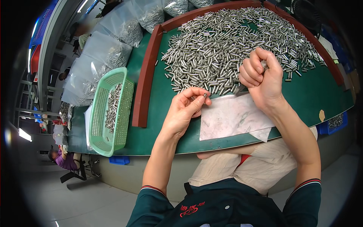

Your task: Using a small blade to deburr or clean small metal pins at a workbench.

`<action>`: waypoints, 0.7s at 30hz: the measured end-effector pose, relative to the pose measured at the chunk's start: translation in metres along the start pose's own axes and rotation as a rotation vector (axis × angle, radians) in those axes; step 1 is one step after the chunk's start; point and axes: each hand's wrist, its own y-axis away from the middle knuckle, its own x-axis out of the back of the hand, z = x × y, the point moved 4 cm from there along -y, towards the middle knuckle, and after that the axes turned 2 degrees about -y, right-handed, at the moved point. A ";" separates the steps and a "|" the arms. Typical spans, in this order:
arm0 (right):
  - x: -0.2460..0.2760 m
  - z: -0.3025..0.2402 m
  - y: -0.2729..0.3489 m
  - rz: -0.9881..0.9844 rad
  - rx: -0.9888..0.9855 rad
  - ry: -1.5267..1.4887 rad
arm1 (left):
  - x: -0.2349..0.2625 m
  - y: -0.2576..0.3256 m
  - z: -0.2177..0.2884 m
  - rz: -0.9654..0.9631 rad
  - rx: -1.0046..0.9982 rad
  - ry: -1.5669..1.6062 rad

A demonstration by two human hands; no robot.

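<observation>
My left hand (pixel 184 109) pinches a small metal pin (pixel 205 95) between thumb and fingers, just above the near edge of the pile. My right hand (pixel 262 75) is closed in a fist. Below its curled fingers a dark grey flat piece, like the end of a metal tool (pixel 240 90), shows; the rest is hidden in the hand. A stained white cloth (pixel 230 120) lies under and between both hands. Beyond them spreads a wide heap of short shiny metal pins (pixel 211 53) on the green tabletop (pixel 170 130).
A dark red wooden rail (pixel 145 83) borders the heap at left and back. Left of it stands a green perforated basket (pixel 120 130) with pins inside. Clear bags (pixel 130 30) of pins line the far left. Blue bins (pixel 332 124) sit below the table. Other people are in the background.
</observation>
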 end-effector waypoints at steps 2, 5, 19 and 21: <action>0.002 0.000 0.000 0.000 -0.002 -0.001 | 0.000 -0.001 -0.001 -0.009 0.001 0.006; 0.001 -0.001 0.000 -0.004 -0.002 -0.007 | 0.000 -0.001 -0.001 -0.023 0.001 0.014; 0.001 -0.001 0.000 0.000 -0.001 0.011 | -0.001 -0.001 0.000 -0.043 0.039 0.078; 0.001 0.000 0.000 -0.001 -0.002 0.006 | -0.001 0.000 0.000 -0.033 0.036 0.020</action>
